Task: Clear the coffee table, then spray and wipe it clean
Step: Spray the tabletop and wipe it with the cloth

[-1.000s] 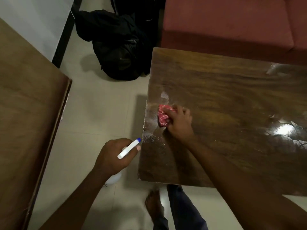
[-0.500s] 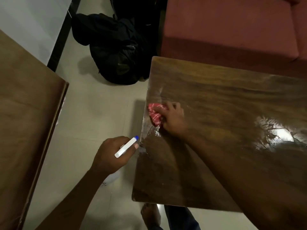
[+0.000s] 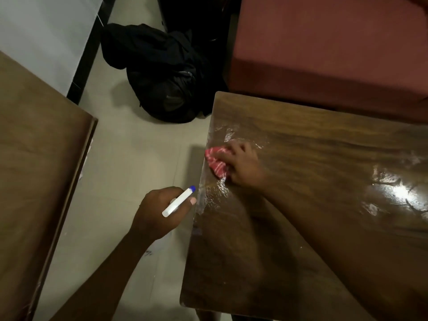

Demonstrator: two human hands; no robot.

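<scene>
Pressing down, the fingers (image 3: 239,149) of our right hand (image 3: 245,167) curl over a bunched red-striped cloth (image 3: 216,164), pinning it at the left edge of the worktop (image 3: 301,239), where wet streaks glisten. Soft, light and probably damp, it should, we judge, handle best wadded under the palm, kept clear of the edge. Our left hand (image 3: 157,212) grips the white spray bottle (image 3: 177,202) over the floor (image 3: 139,158), just beside the worktop; light plastic, perhaps slippery, best held round its neck.

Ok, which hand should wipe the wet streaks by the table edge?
Right: the right hand grips the red cloth beside the wet streaks; the left hand holds the spray bottle.
</scene>
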